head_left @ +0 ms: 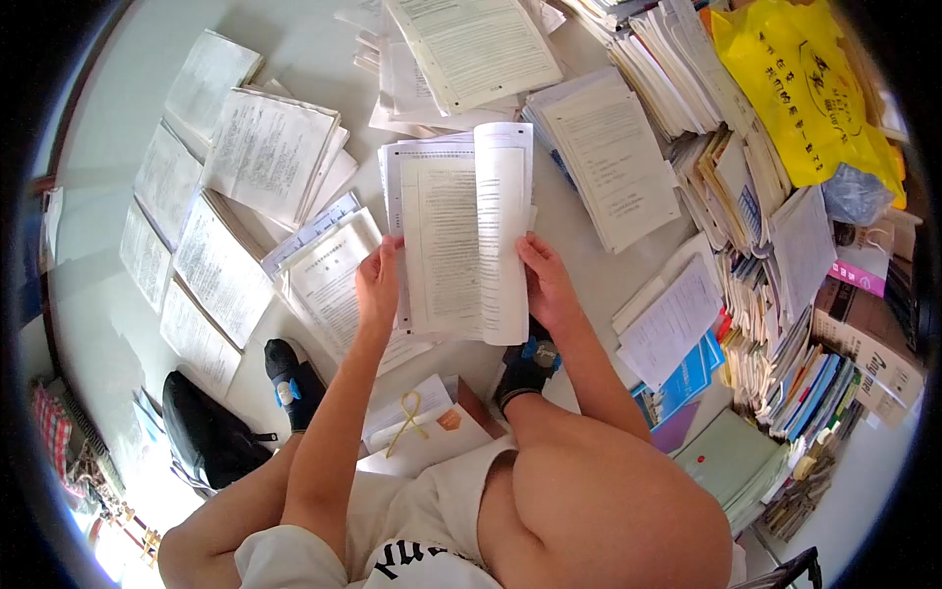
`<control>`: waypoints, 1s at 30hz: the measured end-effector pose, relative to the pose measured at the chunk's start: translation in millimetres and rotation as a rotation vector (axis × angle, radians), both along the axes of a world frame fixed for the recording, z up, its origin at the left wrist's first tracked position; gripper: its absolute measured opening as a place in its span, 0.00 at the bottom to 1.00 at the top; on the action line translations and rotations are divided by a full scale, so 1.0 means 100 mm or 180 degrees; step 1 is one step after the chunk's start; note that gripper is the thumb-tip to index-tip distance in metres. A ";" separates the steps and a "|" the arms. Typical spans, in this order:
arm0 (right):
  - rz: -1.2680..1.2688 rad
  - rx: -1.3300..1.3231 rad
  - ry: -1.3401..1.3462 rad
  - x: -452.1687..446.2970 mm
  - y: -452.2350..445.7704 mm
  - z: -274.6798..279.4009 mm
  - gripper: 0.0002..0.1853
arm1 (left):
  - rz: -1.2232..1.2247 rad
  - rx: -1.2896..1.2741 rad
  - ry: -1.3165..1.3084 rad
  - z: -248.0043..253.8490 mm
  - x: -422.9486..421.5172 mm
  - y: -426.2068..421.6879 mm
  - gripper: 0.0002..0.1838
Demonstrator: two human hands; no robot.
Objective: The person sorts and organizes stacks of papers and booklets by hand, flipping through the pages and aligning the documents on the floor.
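In the head view I hold a stack of printed papers [442,236] up in front of me, with a page on its right side curled over. My left hand [377,287] grips the left edge, thumb on top. My right hand [546,283] is closed on the rolled right edge. The fingers under the papers are hidden. Just left of my left hand lies another pile of printed sheets [334,270] on the pale floor. To the right of my right hand rests a stapled-looking stack of papers [613,162].
More paper stacks [270,152] spread to the left and a large pile [476,49] lies ahead. Rows of files [677,69] and a yellow plastic bag [800,88] line the right. A black bag [201,432] and a white paper bag [432,442] are near my legs.
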State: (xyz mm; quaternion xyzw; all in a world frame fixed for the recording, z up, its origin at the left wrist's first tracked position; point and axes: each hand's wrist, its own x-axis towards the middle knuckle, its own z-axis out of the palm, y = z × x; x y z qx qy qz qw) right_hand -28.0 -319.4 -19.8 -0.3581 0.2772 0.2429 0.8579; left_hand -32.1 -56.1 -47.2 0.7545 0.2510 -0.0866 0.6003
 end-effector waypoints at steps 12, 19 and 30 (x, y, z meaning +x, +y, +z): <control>-0.0120 -0.0021 -0.0045 -0.01 0.04 0.19 0.14 | -0.0060 0.0037 0.0136 -0.04 -0.02 -0.01 0.16; -0.0227 -0.0215 -0.0158 -0.04 -0.10 0.18 0.20 | -0.0302 0.0674 0.0333 -0.07 -0.04 0.02 0.15; -0.0532 -0.0092 0.0102 -0.07 -0.38 0.31 0.25 | -0.0225 0.0201 0.0623 -0.13 -0.04 0.05 0.17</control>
